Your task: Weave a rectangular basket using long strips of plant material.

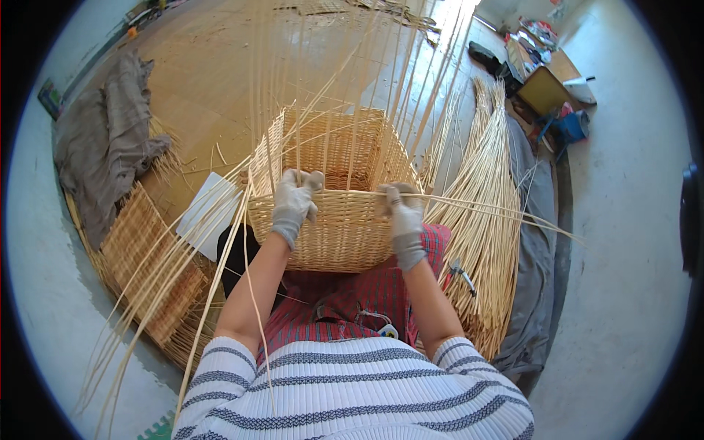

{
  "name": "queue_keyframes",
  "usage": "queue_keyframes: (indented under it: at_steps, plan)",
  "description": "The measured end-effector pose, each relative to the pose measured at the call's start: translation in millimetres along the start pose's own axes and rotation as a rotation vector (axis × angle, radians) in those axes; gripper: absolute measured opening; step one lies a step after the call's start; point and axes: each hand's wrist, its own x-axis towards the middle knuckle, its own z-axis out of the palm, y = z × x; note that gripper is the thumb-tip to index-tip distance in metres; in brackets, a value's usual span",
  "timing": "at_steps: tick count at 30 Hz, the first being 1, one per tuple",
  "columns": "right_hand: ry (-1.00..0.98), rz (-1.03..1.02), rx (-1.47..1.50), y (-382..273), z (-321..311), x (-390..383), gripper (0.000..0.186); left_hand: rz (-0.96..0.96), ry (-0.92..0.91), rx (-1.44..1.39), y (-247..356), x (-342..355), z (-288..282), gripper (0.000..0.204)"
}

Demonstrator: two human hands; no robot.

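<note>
A woven wicker basket (341,235) rests on my lap, with tall upright stakes (353,154) rising from its rim. My left hand (295,204), in a pale work glove, is closed around the base of a stake at the near rim. At the near right corner my gloved right hand (405,224) pinches the thin wicker rods (491,207) that run along the rim and stick out to the right. More loose rods (158,286) fan out from the basket's left corner toward the lower left. My fingertips are partly hidden behind the rim.
A big bundle of peeled rods (480,249) lies at the right, with red-handled pruning shears (460,275) on it. Woven panels (150,257) and grey cloth (106,147) are at the left. A blue container (572,127) stands far right. Scraps litter the floor (198,81).
</note>
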Motion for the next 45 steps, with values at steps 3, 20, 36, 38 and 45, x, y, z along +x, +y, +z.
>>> queue_keyframes:
  at_steps: [3,20,36,38,45]
  plan:
    - [0.243,-0.032,-0.078,20,-30,15,0.01,0.821,0.261,-0.008,-1,-19,4,0.012]
    - [0.281,-0.124,0.153,-14,-88,-4,0.01,0.336,-0.154,0.616,-15,-22,51,0.043]
    - [0.355,0.011,-0.459,4,-153,64,0.055,0.689,-0.365,1.402,-30,-41,114,0.063]
    - [0.616,-0.935,-1.299,19,-220,72,0.057,0.86,-0.412,1.025,-28,-46,111,0.059]
    - [-0.029,-0.33,-0.499,-41,-54,-16,0.049,0.581,0.616,0.191,-83,-44,-47,0.013]
